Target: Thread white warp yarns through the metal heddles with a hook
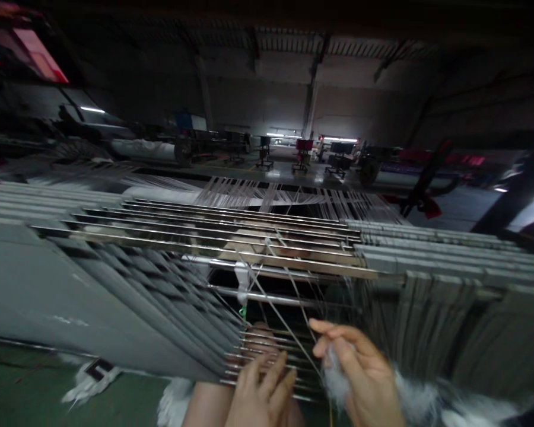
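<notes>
Dim weaving shed out past the grip; right hand has a snug pinch on white fluff, left hand loosely open beside it over steel rods.

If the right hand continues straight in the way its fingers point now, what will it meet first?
Probably the thin, pale, taut threads running diagonally just past the fingertips of the right hand, though depth is unclear, so they may lie further back.
</notes>
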A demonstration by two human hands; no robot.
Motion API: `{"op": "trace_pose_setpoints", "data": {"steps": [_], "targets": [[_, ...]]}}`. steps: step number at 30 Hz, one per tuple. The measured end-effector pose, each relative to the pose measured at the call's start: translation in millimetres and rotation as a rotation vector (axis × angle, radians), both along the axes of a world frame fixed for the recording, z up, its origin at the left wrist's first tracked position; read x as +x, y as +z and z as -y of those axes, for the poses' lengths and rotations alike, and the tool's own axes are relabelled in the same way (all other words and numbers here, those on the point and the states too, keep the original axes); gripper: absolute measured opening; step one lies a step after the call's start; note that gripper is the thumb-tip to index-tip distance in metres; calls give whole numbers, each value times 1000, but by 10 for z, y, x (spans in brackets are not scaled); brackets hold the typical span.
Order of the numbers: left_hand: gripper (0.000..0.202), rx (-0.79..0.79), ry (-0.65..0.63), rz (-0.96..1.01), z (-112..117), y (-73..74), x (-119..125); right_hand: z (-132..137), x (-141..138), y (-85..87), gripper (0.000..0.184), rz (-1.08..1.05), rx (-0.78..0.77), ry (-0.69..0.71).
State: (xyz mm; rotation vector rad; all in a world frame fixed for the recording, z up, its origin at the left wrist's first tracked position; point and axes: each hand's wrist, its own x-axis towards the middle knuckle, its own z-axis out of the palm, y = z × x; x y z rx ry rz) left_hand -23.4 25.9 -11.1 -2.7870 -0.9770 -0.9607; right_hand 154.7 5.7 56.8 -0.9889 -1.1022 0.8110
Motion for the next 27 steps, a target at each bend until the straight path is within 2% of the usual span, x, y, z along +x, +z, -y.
{"op": "trace_pose_setpoints", "data": {"steps": [2, 4, 6, 8, 10, 13, 17, 20, 22, 25, 27], "targets": [[25, -227, -201, 202, -79, 124, 112, -52, -64, -31, 12, 215, 43, -133], [28, -468, -129, 422, -229, 275, 105, -111, -110, -55, 16, 426, 160, -245], [26, -544, 48, 611, -437, 399, 25, -169, -144, -53, 22, 588, 299, -293], [16, -576, 150, 718, -660, 469, -51, -216, -179, -24, 25, 692, 384, -298], [19, -656, 169, 756, -838, 495, -73, -248, -219, 22, 25, 757, 407, -270], [21, -822, 102, 773, -946, 514, -42, -267, -279, 93, 24, 809, 330, -187], [21, -968, 69, 830, -835, 593, -95, -269, -342, 174, 24, 867, 165, -133], [22, -1100, 66, 885, -637, 705, -202, -300, -402, 244, 24, 891, 63, -118], [22, -1191, 0, 915, -487, 784, -239, -341, -452, 290, 24, 888, 17, -68], [23, -1199, -132, 849, -320, 821, -220, -413, -501, 314, 24, 869, -12, 0], [26, -1173, -143, 791, -290, 751, -193, -450, -485, 279, 22, 863, 16, -9]]}}
